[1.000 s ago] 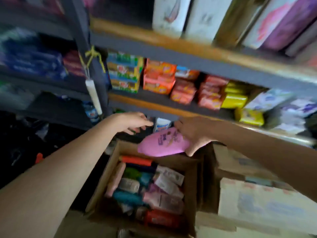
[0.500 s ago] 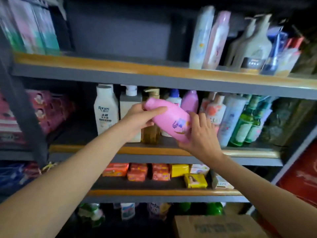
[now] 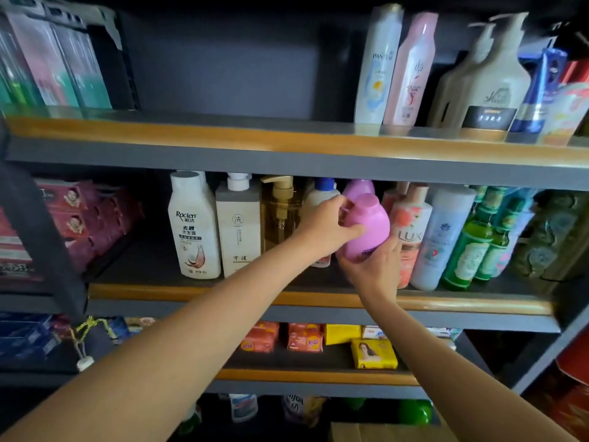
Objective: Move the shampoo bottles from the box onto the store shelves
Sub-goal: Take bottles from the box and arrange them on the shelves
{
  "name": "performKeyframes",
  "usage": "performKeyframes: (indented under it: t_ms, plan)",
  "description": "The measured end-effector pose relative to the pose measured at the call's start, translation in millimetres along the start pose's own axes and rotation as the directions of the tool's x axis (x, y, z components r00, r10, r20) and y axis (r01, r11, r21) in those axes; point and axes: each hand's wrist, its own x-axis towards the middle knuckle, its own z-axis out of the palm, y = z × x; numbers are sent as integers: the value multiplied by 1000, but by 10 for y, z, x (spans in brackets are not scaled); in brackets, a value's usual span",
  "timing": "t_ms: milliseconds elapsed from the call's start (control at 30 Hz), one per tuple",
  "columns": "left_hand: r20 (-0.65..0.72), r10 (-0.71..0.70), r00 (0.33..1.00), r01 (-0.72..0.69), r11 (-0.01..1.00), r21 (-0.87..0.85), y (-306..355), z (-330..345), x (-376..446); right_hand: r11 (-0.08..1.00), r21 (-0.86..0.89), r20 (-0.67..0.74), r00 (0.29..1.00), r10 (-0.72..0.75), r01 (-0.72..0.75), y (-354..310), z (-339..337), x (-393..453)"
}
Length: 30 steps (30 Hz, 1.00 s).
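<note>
I hold a pink shampoo bottle (image 3: 371,226) nearly upright in front of the middle shelf (image 3: 191,291), between both hands. My left hand (image 3: 328,226) grips its upper left side near the cap. My right hand (image 3: 373,266) cups its base from below with fingers curled round it. A second pink bottle (image 3: 360,188) stands on the shelf just behind it. A corner of the cardboard box (image 3: 382,432) shows at the bottom edge; its contents are out of view.
The middle shelf carries a white Raclen bottle (image 3: 194,228), a white pump bottle (image 3: 238,224), an amber pump bottle (image 3: 280,215), a Lux bottle (image 3: 411,234) and green bottles (image 3: 471,247). The top shelf (image 3: 287,141) holds tall bottles at the right. Soap packs (image 3: 373,354) fill the lower shelf.
The pink bottle went from lying tilted across both hands to nearly upright and moved right, closer to the shelf row. My view rose from the box to the shelves.
</note>
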Motion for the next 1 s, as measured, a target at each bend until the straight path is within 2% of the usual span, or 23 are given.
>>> performKeyframes:
  t_ms: [133,300,500,700,767,833,1000]
  plan:
    - [131,-116,984,125,991,-58,-216,215,26,994,3,42,994,105,-105,54,76,32]
    - [109,-156,982,152,987,42,-332,462,152,974,-173,72,984,163,-148,48,121,176]
    - [103,-216,971,199,967,159,-399,544,297,956,-273,127,981,147,-108,103,184,232]
    - [156,-255,954,216,949,230,-578,690,289,912,-411,290,949,121,9,307,22,236]
    - [127,-271,954,233,939,255,-633,715,237,902,-430,333,937,107,50,324,27,240]
    - [87,-261,962,230,937,263,-630,726,219,909,-412,339,937,85,67,308,74,262]
    - [112,-266,957,231,940,252,-584,748,285,860,-499,320,945,64,111,212,205,332]
